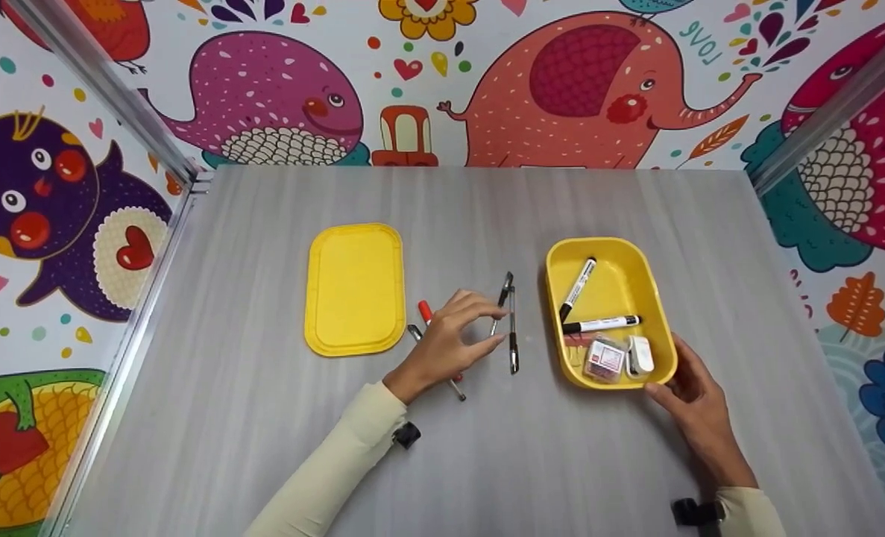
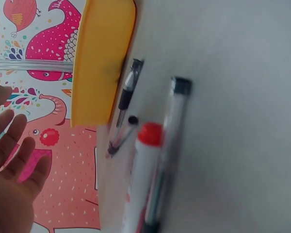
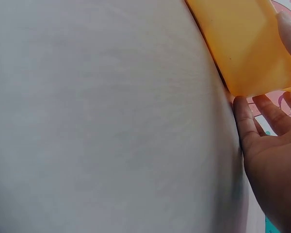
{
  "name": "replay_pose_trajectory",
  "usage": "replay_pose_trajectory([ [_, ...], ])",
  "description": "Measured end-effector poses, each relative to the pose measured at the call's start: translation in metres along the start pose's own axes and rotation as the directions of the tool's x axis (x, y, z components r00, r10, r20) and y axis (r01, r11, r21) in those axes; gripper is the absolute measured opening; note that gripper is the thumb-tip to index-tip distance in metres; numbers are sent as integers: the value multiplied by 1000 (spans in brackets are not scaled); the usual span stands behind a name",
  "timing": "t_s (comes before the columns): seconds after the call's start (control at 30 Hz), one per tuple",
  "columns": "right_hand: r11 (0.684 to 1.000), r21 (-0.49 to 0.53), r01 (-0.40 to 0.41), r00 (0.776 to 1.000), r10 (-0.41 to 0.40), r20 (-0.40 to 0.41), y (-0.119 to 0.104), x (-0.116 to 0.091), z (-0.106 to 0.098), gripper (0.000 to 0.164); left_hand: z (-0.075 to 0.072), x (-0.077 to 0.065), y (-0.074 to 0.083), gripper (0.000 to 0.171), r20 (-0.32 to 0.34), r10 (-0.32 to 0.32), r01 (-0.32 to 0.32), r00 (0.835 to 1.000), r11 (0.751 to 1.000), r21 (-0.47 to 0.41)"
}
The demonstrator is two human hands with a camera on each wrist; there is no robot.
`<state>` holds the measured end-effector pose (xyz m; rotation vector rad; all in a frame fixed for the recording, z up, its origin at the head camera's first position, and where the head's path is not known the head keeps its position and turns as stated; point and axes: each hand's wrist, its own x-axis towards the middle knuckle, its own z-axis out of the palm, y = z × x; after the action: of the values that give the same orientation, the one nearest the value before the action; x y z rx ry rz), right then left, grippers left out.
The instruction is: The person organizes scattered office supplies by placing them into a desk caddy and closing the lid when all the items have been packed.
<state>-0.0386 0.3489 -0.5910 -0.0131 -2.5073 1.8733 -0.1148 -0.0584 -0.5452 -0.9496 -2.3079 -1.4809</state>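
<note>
My left hand (image 1: pixel 446 339) hovers over the pens, thumb and fingers apart with nothing between them. Just past its fingertips lie two black-gripped pens, one slanted (image 1: pixel 505 288) and one straighter (image 1: pixel 514 350). Beneath the hand, partly hidden, are a red-capped marker (image 2: pixel 150 135) and a clear-barrelled pen (image 2: pixel 177 102), side by side. With my right hand (image 1: pixel 699 410) I hold the near right corner of a yellow box (image 1: pixel 663 309), thumb at the front rim and fingers along the side. Inside it are two black-capped white markers (image 1: pixel 603 324), a small labelled clear case (image 1: pixel 605 359) and a white block-like item (image 1: pixel 640 356).
A yellow lid (image 1: pixel 356 289) lies flat on the grey table (image 1: pixel 263 440), left of the pens. Printed cartoon panels (image 1: pixel 278 97) and metal posts (image 1: pixel 106 82) bound the table at the back and sides.
</note>
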Motion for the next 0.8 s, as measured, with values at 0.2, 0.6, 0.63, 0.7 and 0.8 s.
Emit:
replay_pose_trajectory([
  [0.2, 1000, 10, 16, 1000, -16, -1, 0, 1, 0, 86, -11, -9, -7, 33, 32, -10, 10, 999, 1000, -1],
  [0.6, 1000, -2, 9, 1000, -9, -4, -1, -1, 0, 85, -27, -27, -21, 31, 47, -53, 52, 997, 998, 25],
  [0.63, 1000, -1, 8, 1000, -8, -5, -1, -1, 0, 85, -28, -28, -22, 31, 50, -57, 56, 997, 998, 27],
  [0.7, 1000, -5, 7, 1000, -7, -4, 0, -1, 0, 85, -31, -30, -23, 31, 57, -68, 67, 996, 997, 31],
  [0.8, 1000, -12, 5, 1000, -5, 2, 1, -1, -1, 86, -34, -32, -24, 30, 68, -80, 77, 994, 996, 43],
])
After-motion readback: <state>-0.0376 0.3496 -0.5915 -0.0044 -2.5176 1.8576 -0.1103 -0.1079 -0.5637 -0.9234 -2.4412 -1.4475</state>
